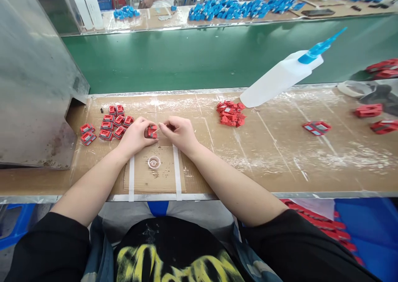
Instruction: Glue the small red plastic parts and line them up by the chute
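Observation:
My left hand [135, 134] grips a small red and grey plastic part [152, 132] between thumb and fingers, just above the cardboard-covered bench. Close to its right side, my right hand [178, 133] is closed in a pinch. A thin pale stick [158, 128] seems to reach from those fingertips to the part; its far end is too small to make out. Below the hands sits a small round clear dish [154, 162] on a taped cardboard piece [164, 182]. Beside my left hand lie several similar red and grey parts [106, 125].
A pile of red pieces [230, 113] lies right of my hands, near a tilted white bottle [280, 79] with a blue nozzle. A metal housing [34, 87] bounds the left. Across the green divider [174, 58], other people sit near blue parts [230, 9].

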The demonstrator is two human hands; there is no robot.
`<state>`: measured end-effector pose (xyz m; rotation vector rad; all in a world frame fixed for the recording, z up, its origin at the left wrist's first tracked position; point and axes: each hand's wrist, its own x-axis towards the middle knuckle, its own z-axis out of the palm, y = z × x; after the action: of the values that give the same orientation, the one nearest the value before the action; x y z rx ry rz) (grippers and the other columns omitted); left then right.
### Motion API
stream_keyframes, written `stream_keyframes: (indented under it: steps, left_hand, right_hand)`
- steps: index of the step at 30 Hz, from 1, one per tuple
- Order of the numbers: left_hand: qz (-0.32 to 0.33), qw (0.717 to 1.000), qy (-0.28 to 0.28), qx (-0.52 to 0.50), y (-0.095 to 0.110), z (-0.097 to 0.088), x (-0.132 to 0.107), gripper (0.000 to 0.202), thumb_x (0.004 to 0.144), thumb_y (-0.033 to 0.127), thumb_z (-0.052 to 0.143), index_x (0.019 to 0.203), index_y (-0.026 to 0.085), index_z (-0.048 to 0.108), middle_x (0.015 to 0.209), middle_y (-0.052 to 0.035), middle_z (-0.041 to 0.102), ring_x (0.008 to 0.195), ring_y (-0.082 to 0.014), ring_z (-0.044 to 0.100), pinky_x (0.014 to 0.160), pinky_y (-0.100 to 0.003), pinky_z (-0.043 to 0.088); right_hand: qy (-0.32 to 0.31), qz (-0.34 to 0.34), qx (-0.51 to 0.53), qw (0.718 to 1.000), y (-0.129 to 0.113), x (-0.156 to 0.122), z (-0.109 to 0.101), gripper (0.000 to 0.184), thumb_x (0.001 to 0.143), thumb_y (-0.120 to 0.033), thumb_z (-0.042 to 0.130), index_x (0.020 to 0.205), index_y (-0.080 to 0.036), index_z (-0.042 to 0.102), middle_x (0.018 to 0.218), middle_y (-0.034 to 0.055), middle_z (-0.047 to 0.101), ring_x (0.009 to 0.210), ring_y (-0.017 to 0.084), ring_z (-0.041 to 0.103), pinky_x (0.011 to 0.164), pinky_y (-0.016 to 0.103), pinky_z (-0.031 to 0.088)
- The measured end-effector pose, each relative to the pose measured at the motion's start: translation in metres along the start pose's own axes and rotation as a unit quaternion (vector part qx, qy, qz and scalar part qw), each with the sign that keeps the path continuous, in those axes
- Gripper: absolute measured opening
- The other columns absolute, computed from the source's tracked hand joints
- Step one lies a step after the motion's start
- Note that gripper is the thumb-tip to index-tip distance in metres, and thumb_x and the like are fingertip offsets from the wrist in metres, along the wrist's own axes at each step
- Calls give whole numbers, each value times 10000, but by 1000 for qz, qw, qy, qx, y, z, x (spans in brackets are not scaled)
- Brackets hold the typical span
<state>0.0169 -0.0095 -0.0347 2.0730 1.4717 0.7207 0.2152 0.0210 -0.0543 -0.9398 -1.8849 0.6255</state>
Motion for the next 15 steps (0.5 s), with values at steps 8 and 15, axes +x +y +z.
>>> stream_keyframes:
  steps: [8,15]
  left_hand:
    - [0,1000,1,-1,-1,0,0,443,750,293,887,1135,212,683,1107,-41,607,905,-198,633,890,-369,539]
    - [8,999,38,-11,-4,1,1,414,767,194,824,1140,199,645,1152,-42,603,968,-199,613,904,-334,512]
  right_hand:
    - [22,-21,0,1000,-6,0,-8,352,935,-294,634,635,-196,477,579,-46,448,561,99,399,572,270,315]
    - [-281,-168,94,940,-30,-14,-21,395,982,-318,585,627,-191,468,577,-50,435,551,82,373,585,244,320]
